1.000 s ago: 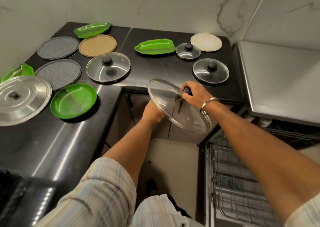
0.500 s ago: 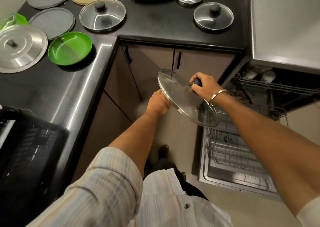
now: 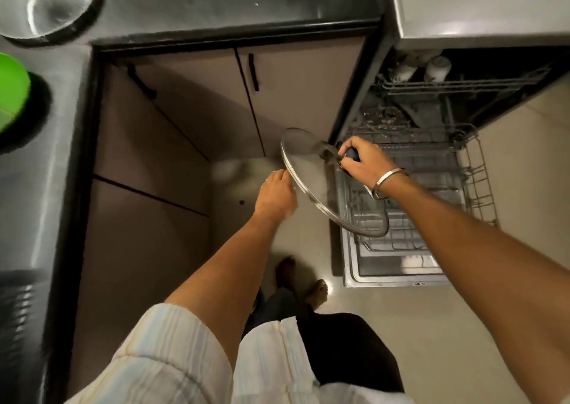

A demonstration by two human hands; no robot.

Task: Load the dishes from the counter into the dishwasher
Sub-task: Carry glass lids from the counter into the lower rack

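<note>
We look down from head height at a glass lid held in the air, tilted on edge, just over the near left corner of the pulled-out lower rack of the open dishwasher. Our right hand has its fingers curled round the dark knob, which faces right toward the rack. Our left hand sits just left of the lid, touching its metal rim; its fingers are turned away from us (we cannot tell whether they pinch the rim or only steady it). The lid's flat face runs from far left to near right, so the rack lies below and to the right. The right hand is nearer the rack, and likely leads the lowering. The dark desk above carries more lids.
</note>
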